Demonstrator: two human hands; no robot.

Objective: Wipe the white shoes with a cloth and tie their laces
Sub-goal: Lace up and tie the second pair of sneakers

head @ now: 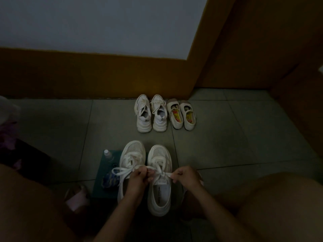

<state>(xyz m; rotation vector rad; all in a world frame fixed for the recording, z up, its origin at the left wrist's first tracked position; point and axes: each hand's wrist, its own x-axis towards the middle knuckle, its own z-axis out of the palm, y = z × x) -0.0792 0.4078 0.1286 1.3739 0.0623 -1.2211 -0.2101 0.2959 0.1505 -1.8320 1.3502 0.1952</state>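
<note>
While L hand [139,178] & R hand [187,177] each pinch a lace [168,174] end, pulled crosswise, the white shoe [160,196] sits on floor [227,137] right under them, toe pointing away; neighbor shoe [132,154] w/ bow lies just left.

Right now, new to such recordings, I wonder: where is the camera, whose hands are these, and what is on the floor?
No machine here: the one picture comes from a camera worn on a person's head, looking down. The left hand and right hand each pinch a lace of one shoe in the near white pair. Farther off on the tiled floor stand more white sneakers and a pair of strap shoes. A small bottle and a blue patterned cloth sit left of the near pair.
</note>
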